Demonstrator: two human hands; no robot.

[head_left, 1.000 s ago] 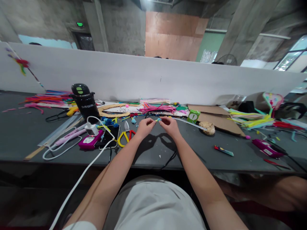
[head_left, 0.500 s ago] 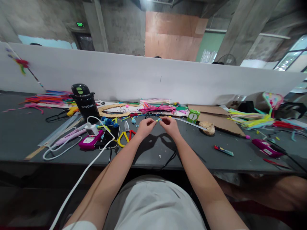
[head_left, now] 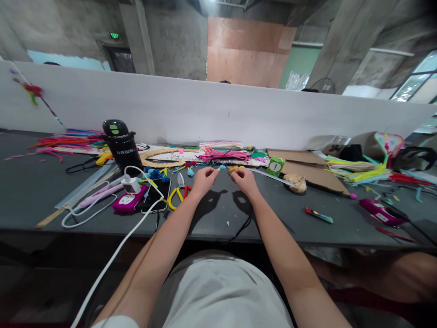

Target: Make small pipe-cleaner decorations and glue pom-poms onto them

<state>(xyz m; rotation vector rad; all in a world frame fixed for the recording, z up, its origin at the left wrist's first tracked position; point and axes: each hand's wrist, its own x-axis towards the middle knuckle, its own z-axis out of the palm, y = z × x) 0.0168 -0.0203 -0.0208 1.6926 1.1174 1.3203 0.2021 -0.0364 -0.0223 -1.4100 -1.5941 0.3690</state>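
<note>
Near the middle of the desk, my left hand [head_left: 205, 180] pinches a small piece with a light blue fluffy tip [head_left: 221, 167], which sticks out to the right of the fingertips. A short gap away, my right hand [head_left: 245, 179] has its fingers pinched around a small yellow piece [head_left: 235, 169] that shows above the fingertips. The two hands do not touch. Left of my left hand lie pliers [head_left: 180, 192] with yellow and red handles, beside a dark phone [head_left: 157, 195]. Blue fluffy pieces [head_left: 155, 174] lie behind the phone.
A black bottle [head_left: 122, 152], a purple power block [head_left: 129, 200] and white cables stand or lie at the left. Pink stems [head_left: 223, 155] are at the back. Rightward are a green box [head_left: 275, 166], a tan lump [head_left: 295, 182], cardboard [head_left: 314, 172] and a cutter [head_left: 318, 215].
My hands have moved slightly apart. The light blue tip now stands free of my right hand, and a yellow piece now shows at my right fingertips.
</note>
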